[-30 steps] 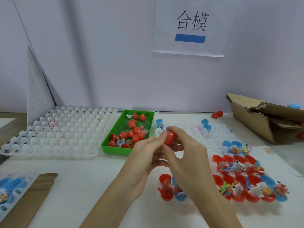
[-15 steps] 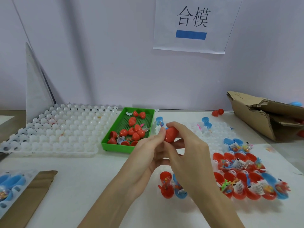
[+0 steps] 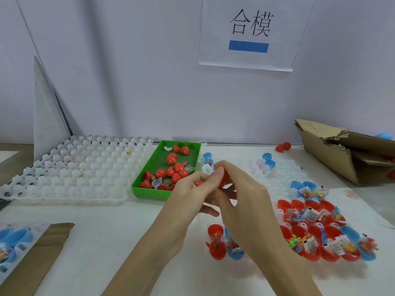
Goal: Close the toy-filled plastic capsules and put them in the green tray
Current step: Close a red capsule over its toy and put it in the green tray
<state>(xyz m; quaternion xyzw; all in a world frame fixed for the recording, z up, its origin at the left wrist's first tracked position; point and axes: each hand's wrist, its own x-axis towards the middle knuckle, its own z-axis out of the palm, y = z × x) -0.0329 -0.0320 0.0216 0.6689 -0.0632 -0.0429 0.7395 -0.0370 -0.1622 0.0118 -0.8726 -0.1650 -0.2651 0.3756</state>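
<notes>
Currently, item one: red capsule (image 3: pixel 222 180), held above the table between both hands, just in front of the near right corner of the green tray (image 3: pixel 147 190). Only slivers of red show between the fingers; the long axis appears to run roughly left to right, though which end is which cannot be told. Left hand (image 3: pixel 183 201): fingers curled, thumb and forefinger pinching the capsule's left side. Right hand (image 3: pixel 245 201): fingers curled over the top and right side of the same capsule, covering most of it.

Item two: green tray, holding a loose heap of closed red capsules (image 3: pixel 171 169), long side running away from the viewer.

Item three: open filled capsules (image 3: pixel 310 221), red and blue, lying at right in the white moulded tray (image 3: pixel 277 178); one red and one blue open half (image 3: pixel 217 242) near the right wrist.

Change from half a second ago: the capsule then showed as a full red oval at the fingertips; the right fingers have since closed further over it.
</notes>
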